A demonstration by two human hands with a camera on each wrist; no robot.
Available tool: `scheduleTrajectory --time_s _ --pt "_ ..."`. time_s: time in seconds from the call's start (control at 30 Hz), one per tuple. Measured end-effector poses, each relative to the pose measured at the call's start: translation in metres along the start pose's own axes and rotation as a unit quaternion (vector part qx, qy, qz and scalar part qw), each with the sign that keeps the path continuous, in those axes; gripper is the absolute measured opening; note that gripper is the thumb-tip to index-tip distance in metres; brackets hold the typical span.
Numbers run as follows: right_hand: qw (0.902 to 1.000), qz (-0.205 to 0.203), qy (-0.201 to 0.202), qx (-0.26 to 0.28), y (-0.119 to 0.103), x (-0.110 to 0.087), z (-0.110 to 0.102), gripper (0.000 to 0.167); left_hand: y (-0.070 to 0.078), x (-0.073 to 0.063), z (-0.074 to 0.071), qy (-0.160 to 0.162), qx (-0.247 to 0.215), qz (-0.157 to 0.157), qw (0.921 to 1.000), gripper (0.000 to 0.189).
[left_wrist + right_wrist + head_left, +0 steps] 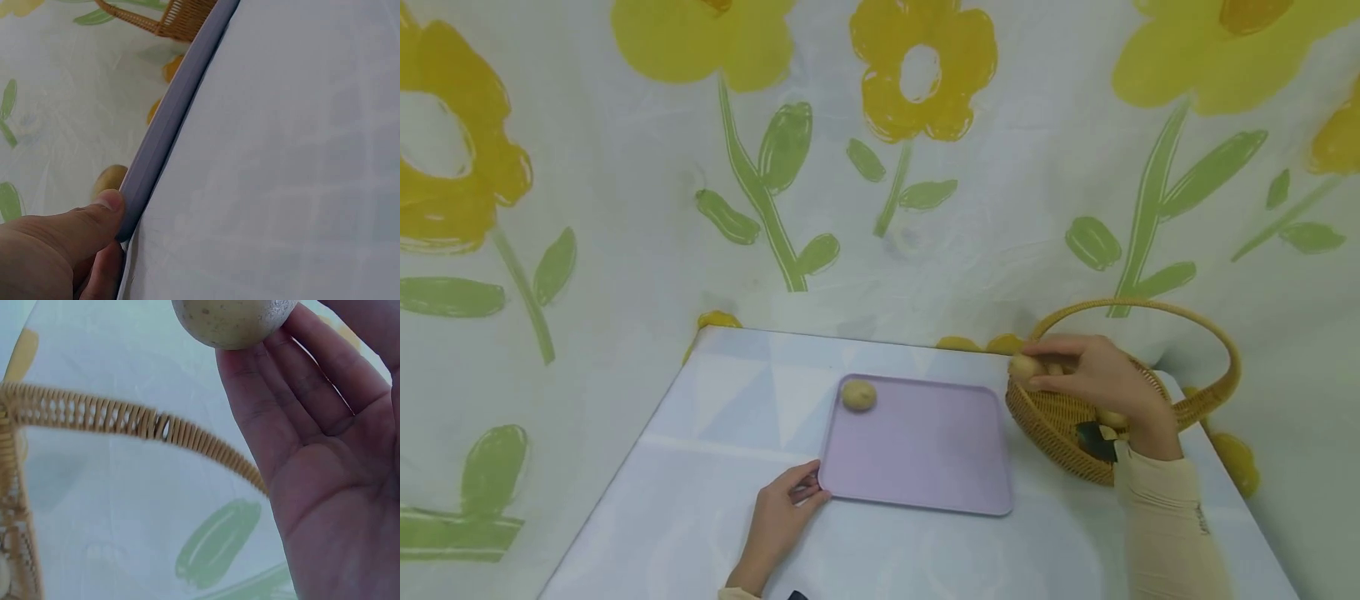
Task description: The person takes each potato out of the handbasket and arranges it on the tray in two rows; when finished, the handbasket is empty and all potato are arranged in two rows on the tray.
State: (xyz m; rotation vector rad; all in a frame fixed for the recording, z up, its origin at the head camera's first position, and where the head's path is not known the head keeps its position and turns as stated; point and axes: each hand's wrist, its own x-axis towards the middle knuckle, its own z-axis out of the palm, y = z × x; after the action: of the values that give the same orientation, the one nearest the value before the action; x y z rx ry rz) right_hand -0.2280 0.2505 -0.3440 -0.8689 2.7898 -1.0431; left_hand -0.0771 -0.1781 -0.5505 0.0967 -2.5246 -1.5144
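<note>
My left hand (784,512) is at the near left corner of a lilac rectangular tray (925,446). Its thumb lies on the tray's rim in the left wrist view, with the other fingers bent in below, pinching the corner. A potato (858,396) rests in the tray's far left corner. Over the left side of a wicker basket (1060,440), my right hand (1101,379) holds another potato (1024,367) between thumb and fingers. That pale, speckled potato (234,322) is partly cut off at the top of the right wrist view.
Inside the basket are a dark green item (1096,440), its kind unclear, and a pale rounded thing (1111,417), partly hidden by my right arm. The basket's tall handle (1217,350) arches above it. A flower-printed cloth (970,275) hangs behind the table (722,500).
</note>
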Motion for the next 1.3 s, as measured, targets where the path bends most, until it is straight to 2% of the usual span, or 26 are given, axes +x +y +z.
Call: scheduleTrajectory --time_s 0.33,0.5,0.67,0.83,1.07,1.3 --pt "0.9998 -0.003 -0.013 0.014 -0.015 0.021 0.013 0.047 0.000 0.000 -0.002 -0.004 -0.005 -0.009 0.9999 0.047" --pt "0.9993 -0.030 -0.011 0.019 -0.017 0.030 0.022 0.046 0.000 0.001 -0.003 -0.006 -0.004 -0.016 0.9998 0.047" --pt "0.9955 -0.071 -0.019 0.060 -0.020 0.042 0.035 0.043 -0.002 0.001 -0.003 -0.006 -0.007 -0.016 0.9998 0.047" --pt "0.9935 -0.055 -0.038 0.092 -0.023 0.049 0.046 0.044 -0.003 0.001 -0.001 -0.007 -0.009 -0.014 0.9998 0.047" --pt "0.9939 -0.063 -0.038 0.081 -0.023 0.060 0.059 0.045 -0.003 0.001 -0.001 0.001 -0.003 -0.002 1.0000 0.046" --pt "0.9934 -0.067 -0.043 0.082 -0.025 0.070 0.074 0.046 -0.002 0.000 -0.002 -0.007 -0.002 -0.005 1.0000 0.046"
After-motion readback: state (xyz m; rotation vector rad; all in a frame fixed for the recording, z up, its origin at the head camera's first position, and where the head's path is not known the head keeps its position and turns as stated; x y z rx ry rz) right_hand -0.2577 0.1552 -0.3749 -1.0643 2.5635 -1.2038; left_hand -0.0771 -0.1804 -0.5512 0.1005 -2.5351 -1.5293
